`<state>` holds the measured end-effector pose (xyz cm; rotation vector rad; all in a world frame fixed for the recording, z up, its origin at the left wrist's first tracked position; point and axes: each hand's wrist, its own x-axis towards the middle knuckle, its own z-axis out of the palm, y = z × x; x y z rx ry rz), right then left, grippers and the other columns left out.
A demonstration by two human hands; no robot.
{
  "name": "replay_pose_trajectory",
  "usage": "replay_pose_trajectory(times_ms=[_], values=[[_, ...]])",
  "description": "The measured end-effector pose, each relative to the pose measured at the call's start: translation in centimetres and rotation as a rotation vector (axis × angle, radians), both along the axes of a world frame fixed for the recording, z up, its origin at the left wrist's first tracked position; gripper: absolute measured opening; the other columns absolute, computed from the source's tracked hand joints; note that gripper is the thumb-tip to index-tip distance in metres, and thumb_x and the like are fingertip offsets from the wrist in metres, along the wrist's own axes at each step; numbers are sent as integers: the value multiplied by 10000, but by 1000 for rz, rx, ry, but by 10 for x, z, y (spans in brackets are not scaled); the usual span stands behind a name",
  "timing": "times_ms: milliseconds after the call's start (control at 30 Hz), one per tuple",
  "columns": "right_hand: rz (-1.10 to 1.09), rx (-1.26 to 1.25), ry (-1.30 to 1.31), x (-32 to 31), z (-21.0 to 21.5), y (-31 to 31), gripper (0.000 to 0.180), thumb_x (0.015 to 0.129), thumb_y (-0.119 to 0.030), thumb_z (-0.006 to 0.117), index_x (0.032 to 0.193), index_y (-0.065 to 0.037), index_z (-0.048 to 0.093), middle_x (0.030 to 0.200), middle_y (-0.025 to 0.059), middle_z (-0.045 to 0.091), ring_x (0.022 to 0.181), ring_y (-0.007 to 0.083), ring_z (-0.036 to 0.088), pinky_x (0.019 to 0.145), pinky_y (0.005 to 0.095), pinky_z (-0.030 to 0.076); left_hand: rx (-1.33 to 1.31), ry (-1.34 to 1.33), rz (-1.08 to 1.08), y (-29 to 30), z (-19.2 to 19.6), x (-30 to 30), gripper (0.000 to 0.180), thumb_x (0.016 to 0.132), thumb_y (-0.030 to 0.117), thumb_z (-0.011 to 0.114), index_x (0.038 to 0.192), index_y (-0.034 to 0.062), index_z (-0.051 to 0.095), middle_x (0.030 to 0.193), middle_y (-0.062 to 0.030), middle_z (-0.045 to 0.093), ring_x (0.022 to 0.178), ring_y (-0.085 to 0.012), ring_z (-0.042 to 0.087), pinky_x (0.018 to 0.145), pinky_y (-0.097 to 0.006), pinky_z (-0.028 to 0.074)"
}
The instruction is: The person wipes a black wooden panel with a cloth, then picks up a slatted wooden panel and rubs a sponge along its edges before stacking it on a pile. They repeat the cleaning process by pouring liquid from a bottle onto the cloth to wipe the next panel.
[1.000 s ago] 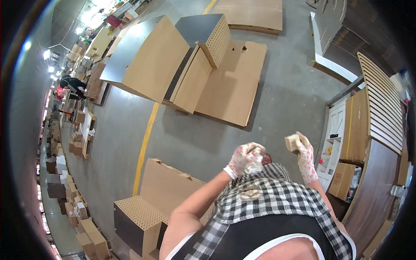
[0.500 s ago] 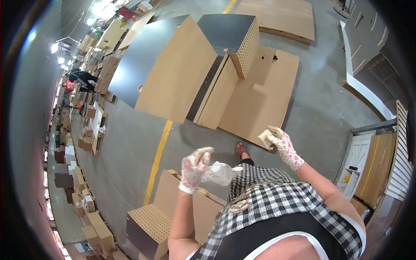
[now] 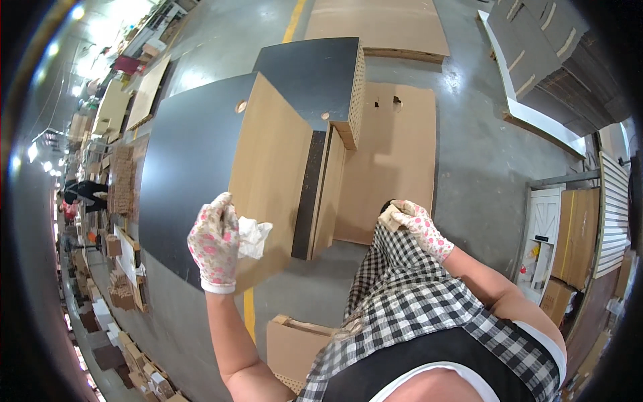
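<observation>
My left hand [image 3: 214, 251], in a floral-print glove, is closed, with a crumpled white piece [image 3: 254, 238] hanging beside its fingers; thin cloth or plastic, I cannot tell which. Behind it stands a large board [image 3: 268, 167] with a wood-toned near face, next to a dark panel [image 3: 187, 154]. My right hand [image 3: 420, 226], gloved alike, pinches a small pale beige piece [image 3: 388, 218], perhaps a sponge or folded cloth, in front of my checked apron. Just beyond that hand lies a flat cardboard sheet [image 3: 395, 167].
A dark-topped stack [image 3: 311, 74] with a perforated side sits on the cardboard. Another board stack [image 3: 382, 27] lies farther off. Below my left arm is a brown carton [image 3: 295, 348]. Shelving and grey panels [image 3: 529, 53] stand at right; a person [image 3: 87, 193] is far left.
I have moved toward the boards, which now appear nearer. My left hand has swung left with the white piece, up to the large board. The right hand still holds the beige piece.
</observation>
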<state>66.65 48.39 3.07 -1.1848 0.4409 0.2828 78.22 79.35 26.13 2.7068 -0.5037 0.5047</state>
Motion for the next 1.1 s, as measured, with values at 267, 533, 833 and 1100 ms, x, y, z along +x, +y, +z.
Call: replay_pose_trajectory(times_ms=[267, 533, 833, 1100], values=[[143, 16, 60, 115, -37, 5, 484, 889, -229, 580, 1256, 58, 453, 1207, 155, 546, 1153, 213, 491, 972, 303, 367, 160, 26, 20, -27, -35, 154, 312, 775, 111, 663, 1081, 68, 614, 917, -89, 609, 778, -243, 619, 688, -329, 492], [-5, 122, 99, 241, -81, -15, 462, 870, -155, 599, 1259, 52, 461, 1192, 128, 555, 1106, 181, 522, 946, 290, 407, 435, 229, 37, -41, -77, 197, 782, 794, 562, 570, 1299, -18, 433, 1221, -193, 461, 1140, -340, 420, 970, -425, 342], [19, 10, 186, 322, -138, 32, 467, 851, -188, 606, 1276, -38, 486, 1250, 118, 539, 1157, 199, 508, 974, 308, 390, 477, 295, 181, -46, -74, 176, 758, 825, 504, 551, 1331, -31, 370, 1321, -227, 380, 1234, -364, 354, 1029, -454, 289], [-33, -92, 55, 343, -126, 88, 512, 829, -262, 635, 1235, 10, 483, 1205, 182, 528, 1114, 273, 521, 947, 354, 421, 515, 304, 157, -42, -77, 170, 743, 837, 496, 527, 1336, -23, 344, 1330, -234, 324, 1232, -366, 346, 1020, -469, 286]])
